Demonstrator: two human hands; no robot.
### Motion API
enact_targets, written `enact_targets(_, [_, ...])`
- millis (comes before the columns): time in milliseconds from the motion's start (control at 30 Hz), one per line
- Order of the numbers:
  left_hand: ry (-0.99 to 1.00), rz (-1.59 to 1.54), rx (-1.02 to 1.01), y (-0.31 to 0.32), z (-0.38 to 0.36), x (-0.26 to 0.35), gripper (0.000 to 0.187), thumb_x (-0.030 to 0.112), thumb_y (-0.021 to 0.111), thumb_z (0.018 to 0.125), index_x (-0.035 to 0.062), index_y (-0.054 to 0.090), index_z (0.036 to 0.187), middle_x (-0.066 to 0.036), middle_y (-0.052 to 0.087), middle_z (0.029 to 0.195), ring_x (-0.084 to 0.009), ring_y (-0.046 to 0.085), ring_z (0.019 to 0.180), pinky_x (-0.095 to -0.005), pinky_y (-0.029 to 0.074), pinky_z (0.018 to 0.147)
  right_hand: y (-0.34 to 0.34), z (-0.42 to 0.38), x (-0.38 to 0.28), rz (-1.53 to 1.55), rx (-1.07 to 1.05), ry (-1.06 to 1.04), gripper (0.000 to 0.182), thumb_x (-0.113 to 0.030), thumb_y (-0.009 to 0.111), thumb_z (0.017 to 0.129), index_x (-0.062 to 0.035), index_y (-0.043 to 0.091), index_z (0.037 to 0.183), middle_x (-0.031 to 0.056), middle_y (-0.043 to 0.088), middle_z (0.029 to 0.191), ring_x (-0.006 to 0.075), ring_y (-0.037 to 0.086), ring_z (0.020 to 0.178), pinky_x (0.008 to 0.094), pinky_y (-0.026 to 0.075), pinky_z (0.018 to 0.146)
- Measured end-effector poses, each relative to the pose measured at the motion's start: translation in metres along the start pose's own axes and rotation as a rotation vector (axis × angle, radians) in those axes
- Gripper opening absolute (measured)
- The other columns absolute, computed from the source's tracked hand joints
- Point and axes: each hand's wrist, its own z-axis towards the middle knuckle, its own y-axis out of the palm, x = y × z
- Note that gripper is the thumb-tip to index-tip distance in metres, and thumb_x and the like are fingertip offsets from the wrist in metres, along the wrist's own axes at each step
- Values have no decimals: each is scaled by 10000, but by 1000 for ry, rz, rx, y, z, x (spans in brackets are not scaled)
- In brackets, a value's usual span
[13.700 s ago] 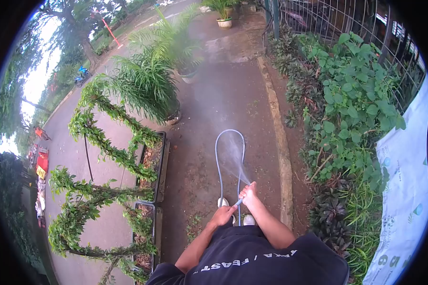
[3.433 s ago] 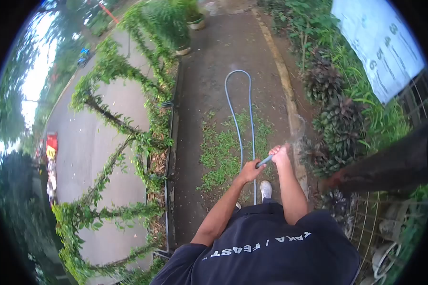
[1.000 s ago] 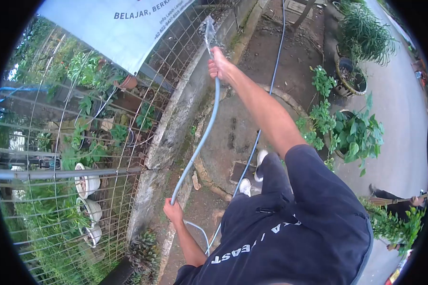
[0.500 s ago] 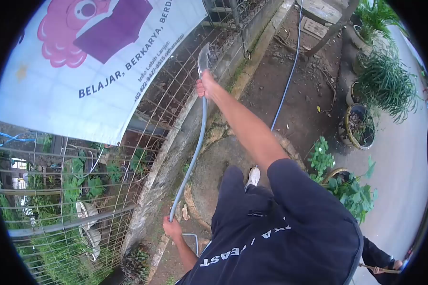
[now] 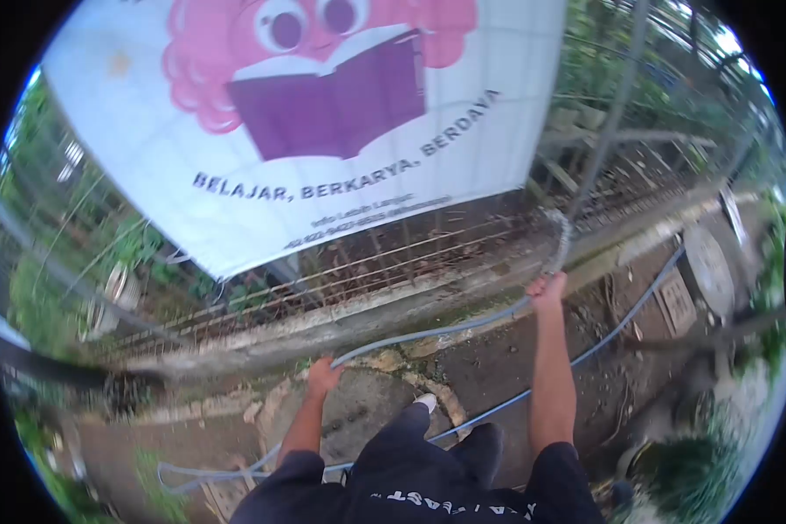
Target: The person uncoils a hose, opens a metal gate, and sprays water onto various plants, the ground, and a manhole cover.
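Observation:
A grey-blue garden hose point(image 5: 432, 339) runs in a slight curve between my two hands, in front of the low wall. My right hand point(image 5: 547, 288), arm stretched out, is wrapped round it close to its end. Water point(image 5: 563, 243) sprays from that end toward the wire fence. Farther back along the hose, my left hand point(image 5: 324, 375) is closed round it. Behind the left arm, the hose trails down to a loop point(image 5: 179, 479) on the ground at the lower left.
A white banner point(image 5: 341, 179) hangs on the wire fence above the concrete wall point(image 5: 262, 336). A blue hose point(image 5: 620, 327) crosses the soil. Concrete covers point(image 5: 675, 299) lie at the right, with a leafy potted plant point(image 5: 694, 476) at the lower right.
The view has swung to face the banner and fence. Both hands keep their hold on the hose; the right hand and the spray now appear farther right in the picture.

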Motion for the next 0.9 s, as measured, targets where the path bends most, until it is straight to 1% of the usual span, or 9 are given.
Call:
enact_targets(167, [149, -117, -63, 13, -42, 62, 493, 503, 665, 777, 69, 585, 997, -195, 640, 906, -363, 609, 926, -460, 466, 770, -60, 78, -85, 65, -110, 129, 363, -423, 312, 851, -106, 312, 673, 4, 254, 538, 144, 231, 432, 297, 214, 389])
enact_targets(233, [87, -51, 178, 39, -61, 75, 428, 460, 650, 788, 91, 599, 998, -160, 628, 933, -338, 584, 994, -491, 421, 838, -51, 122, -83, -13, -175, 203, 296, -326, 314, 865, -90, 325, 686, 14, 272, 550, 147, 244, 446, 299, 227, 401])
enact_targets(300, [93, 82, 660, 81, -92, 94, 399, 426, 633, 804, 104, 607, 1039, -138, 603, 1025, -337, 523, 1097, -516, 358, 939, -38, 131, -75, 40, -276, 240, 215, -203, 331, 865, -67, 355, 700, 20, 294, 571, 146, 270, 474, 291, 264, 444])
enact_targets(367, [-105, 37, 679, 133, -120, 134, 374, 385, 601, 839, 107, 607, 1088, -123, 561, 1140, -339, 460, 1175, -547, 294, 1003, -11, 118, -68, -3, -400, 331, 183, -165, 357, 864, -58, 384, 717, 14, 299, 581, 142, 280, 488, 285, 280, 472])
enact_targets(433, [-50, -183, 532, 158, -150, 191, 398, 370, 585, 857, 82, 590, 1132, -134, 538, 1188, -329, 471, 1171, -498, 311, 1024, 13, 87, -50, -60, -611, 453, 146, -140, 413, 877, -57, 443, 760, 7, 336, 602, 135, 315, 514, 275, 305, 519])
enact_targets(567, [-10, -847, 372, 128, -166, 274, 457, 419, 490, 942, 41, 543, 1194, -115, 553, 1109, -244, 526, 1063, -355, 399, 950, 25, -22, 44, -541, -773, 497, 93, -203, 483, 922, -125, 490, 872, 22, 479, 669, 134, 425, 550, 280, 337, 520])
enact_targets(700, [58, -1121, 612, 110, -124, 256, 473, 433, 466, 957, 26, 543, 1188, -52, 579, 944, -156, 562, 892, -312, 462, 783, -9, -125, 144, -752, -945, 430, 68, -184, 499, 918, -125, 467, 908, 45, 537, 705, 153, 488, 548, 297, 377, 462])
enact_targets(767, [-109, -1577, 278, 64, -140, 244, 445, 428, 489, 950, 26, 589, 1109, 2, 569, 805, -103, 554, 743, -271, 453, 616, -17, -170, 185, -777, -1047, 525, 86, -181, 497, 921, -109, 450, 922, 47, 543, 705, 143, 505, 570, 290, 390, 465])
enact_targets(900, [-164, -1551, 387, 20, -176, 187, 373, 408, 514, 940, 64, 656, 968, -20, 617, 799, -95, 557, 691, -243, 389, 517, -14, -245, 267, -819, -1247, 518, 97, -114, 480, 931, -73, 427, 1001, 71, 562, 832, 141, 548, 643, 286, 440, 498])
